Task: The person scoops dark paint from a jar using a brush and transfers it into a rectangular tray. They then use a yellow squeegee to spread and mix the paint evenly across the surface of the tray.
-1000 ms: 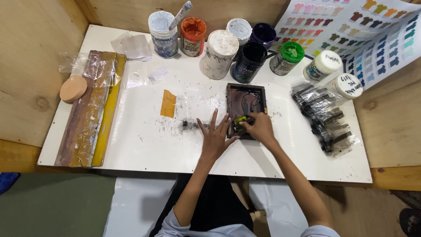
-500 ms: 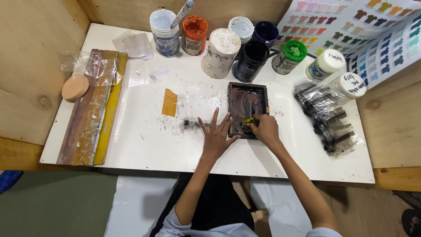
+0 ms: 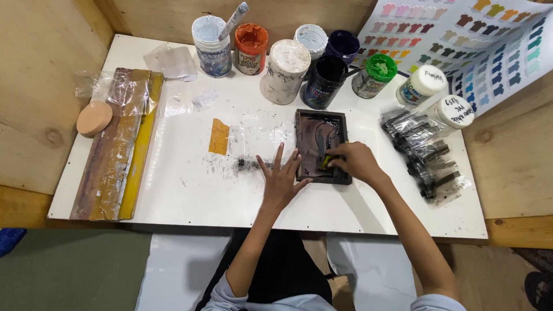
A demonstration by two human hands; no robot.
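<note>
**Inking the small frame: partly spread, more to cover**

Nearest, the left hand [image 3: 280,178] lies flat on the white table [image 3: 173,190], fingers splayed, fingertips touching the left edge of the frame [image 3: 320,146] to steady it. The right hand [image 3: 356,162] is curled, fingers pinched on a small yellowish tool [image 3: 326,161] at the frame's near right corner. The frame sits mid-table, right of centre. Dark ink streaks cover much of its inside, yet paler patches remain, so the spreading looks unfinished. The tool is mostly hidden under the fingers; it may be a scraper or sponge. Farther off stand paint jars [image 3: 286,70], and the colour chart [image 3: 461,40] is cut off at the far right.
</note>
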